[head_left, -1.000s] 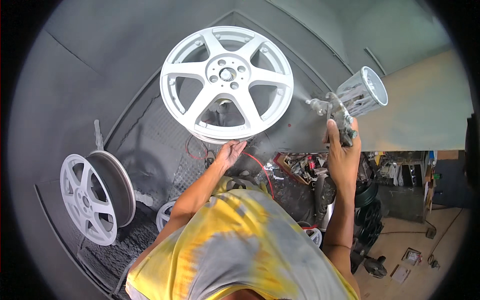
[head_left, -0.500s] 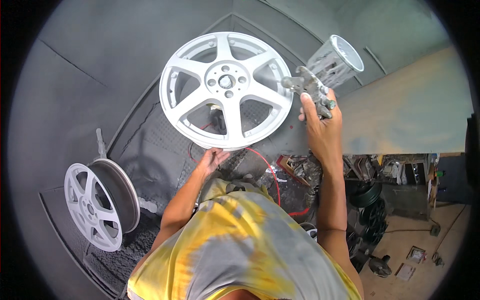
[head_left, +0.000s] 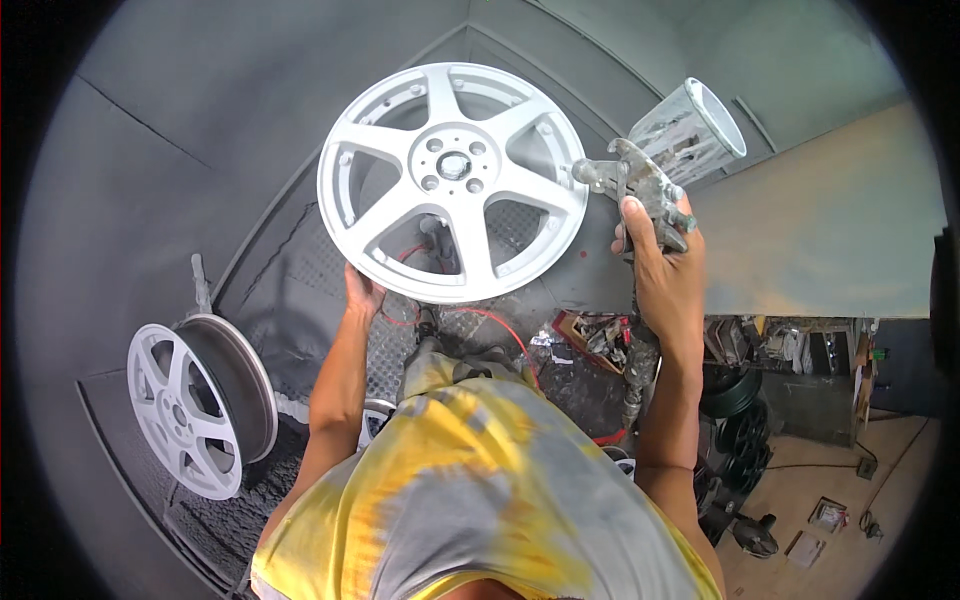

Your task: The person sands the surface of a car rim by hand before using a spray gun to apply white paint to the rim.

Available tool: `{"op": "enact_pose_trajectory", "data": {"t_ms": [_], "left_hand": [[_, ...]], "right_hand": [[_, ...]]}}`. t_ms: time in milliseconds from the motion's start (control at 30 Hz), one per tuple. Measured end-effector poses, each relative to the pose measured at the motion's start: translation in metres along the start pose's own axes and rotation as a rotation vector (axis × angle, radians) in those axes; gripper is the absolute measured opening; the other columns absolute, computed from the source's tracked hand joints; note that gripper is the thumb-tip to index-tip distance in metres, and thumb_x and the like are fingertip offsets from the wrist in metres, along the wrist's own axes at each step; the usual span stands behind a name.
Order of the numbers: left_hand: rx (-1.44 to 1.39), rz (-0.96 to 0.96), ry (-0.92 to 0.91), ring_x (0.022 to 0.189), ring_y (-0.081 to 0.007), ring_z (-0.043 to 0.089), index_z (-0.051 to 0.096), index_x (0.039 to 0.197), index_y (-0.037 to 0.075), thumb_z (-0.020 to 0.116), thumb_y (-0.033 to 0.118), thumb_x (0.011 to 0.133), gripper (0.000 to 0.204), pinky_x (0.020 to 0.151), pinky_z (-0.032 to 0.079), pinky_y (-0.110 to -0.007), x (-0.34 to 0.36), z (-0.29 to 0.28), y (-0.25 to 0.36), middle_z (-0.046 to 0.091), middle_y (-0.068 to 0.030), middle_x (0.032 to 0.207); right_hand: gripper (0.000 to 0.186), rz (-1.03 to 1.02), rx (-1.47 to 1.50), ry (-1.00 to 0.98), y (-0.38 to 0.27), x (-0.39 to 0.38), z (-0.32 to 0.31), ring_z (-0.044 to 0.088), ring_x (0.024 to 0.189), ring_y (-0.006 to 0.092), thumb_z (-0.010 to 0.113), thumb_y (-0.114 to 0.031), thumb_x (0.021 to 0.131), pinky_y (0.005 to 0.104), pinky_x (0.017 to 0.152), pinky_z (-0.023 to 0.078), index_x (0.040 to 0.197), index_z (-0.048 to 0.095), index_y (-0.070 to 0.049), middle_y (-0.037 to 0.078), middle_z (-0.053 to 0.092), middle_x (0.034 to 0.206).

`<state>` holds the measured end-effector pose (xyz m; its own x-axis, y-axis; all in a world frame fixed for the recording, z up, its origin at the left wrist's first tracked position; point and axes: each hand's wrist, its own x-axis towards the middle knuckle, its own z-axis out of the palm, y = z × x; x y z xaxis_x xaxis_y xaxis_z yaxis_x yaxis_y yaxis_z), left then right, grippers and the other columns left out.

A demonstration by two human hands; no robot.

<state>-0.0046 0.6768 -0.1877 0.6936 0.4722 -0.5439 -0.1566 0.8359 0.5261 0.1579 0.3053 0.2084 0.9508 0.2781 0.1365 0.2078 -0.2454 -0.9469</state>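
Note:
A white multi-spoke car wheel point(head_left: 470, 235) is held up in front of me, face toward me, with a ring of lug holes round its hub. My left hand point(head_left: 362, 292) is at the wheel's lower left edge, thumb side showing and fingertips hidden behind the rim. On the right, my right hand point(head_left: 668, 265) is wrapped round a paint-smeared spray gun point(head_left: 640, 185). A white-streaked paint cup point(head_left: 690, 130) sits on the gun, tilted to the upper right. The gun's nozzle points left, close to the wheel's right edge.
Another white wheel point(head_left: 180, 410) stands at the left by the grey wall. A red hose point(head_left: 490, 318) runs across the floor below. A large pale panel point(head_left: 810, 220) lies to the right, above cluttered shelves point(head_left: 790, 345). Dark wheels point(head_left: 745, 430) are stacked at lower right.
The wheel has turned, its spokes and lug holes sitting at new angles. My left hand has moved left along the rim. My right hand and the spray gun have shifted slightly right and down.

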Motion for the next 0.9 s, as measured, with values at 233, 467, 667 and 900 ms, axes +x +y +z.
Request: {"op": "enact_pose_trajectory", "data": {"t_ms": [233, 467, 667, 900], "left_hand": [[-0.152, 0.075, 0.058, 0.126, -0.0297, 0.069, 0.065, 0.141, 0.013, 0.047, 0.060, 0.109, 0.059, 0.110, 0.057, -0.048, 0.023, -0.012, -0.041, 0.072, -0.0082, 0.137], [-0.160, 0.139, 0.214, 0.132, -0.0260, 0.065, 0.060, 0.150, 0.018, 0.049, 0.081, 0.100, 0.082, 0.107, 0.058, -0.044, 0.008, -0.003, -0.098, 0.068, 0.0006, 0.146], [-0.182, 0.113, 0.196, 0.140, -0.0290, 0.060, 0.059, 0.152, 0.017, 0.050, 0.074, 0.104, 0.075, 0.117, 0.051, -0.052, 0.005, 0.004, -0.100, 0.062, -0.0034, 0.153], [-0.008, 0.157, 0.078, 0.135, -0.0264, 0.064, 0.060, 0.150, 0.015, 0.049, 0.061, 0.111, 0.061, 0.116, 0.052, -0.050, 0.038, 0.005, -0.039, 0.068, -0.0042, 0.145]], "right_hand": [[0.017, -0.027, -0.217, 0.139, 0.019, 0.014, -0.014, 0.062, 0.069, 0.0100, 0.069, -0.021, 0.110, 0.0305, 0.066, 0.051, 0.111, 0.066, -0.004, 0.001, 0.066, 0.083], [0.018, -0.013, 0.035, -0.005, 0.003, 0.008, 0.002, 0.061, 0.070, 0.0082, 0.069, -0.021, 0.110, 0.0276, 0.065, 0.050, 0.111, 0.067, -0.003, 0.000, 0.066, 0.082], [0.017, -0.107, -0.099, 0.078, 0.015, 0.028, 0.008, 0.062, 0.070, 0.0083, 0.069, -0.020, 0.110, 0.0281, 0.064, 0.051, 0.111, 0.067, -0.003, 0.001, 0.067, 0.083], [0.017, -0.042, -0.197, 0.132, 0.015, 0.032, 0.006, 0.063, 0.072, 0.0092, 0.069, -0.019, 0.109, 0.0300, 0.067, 0.051, 0.114, 0.067, -0.003, 0.001, 0.066, 0.083]]}}
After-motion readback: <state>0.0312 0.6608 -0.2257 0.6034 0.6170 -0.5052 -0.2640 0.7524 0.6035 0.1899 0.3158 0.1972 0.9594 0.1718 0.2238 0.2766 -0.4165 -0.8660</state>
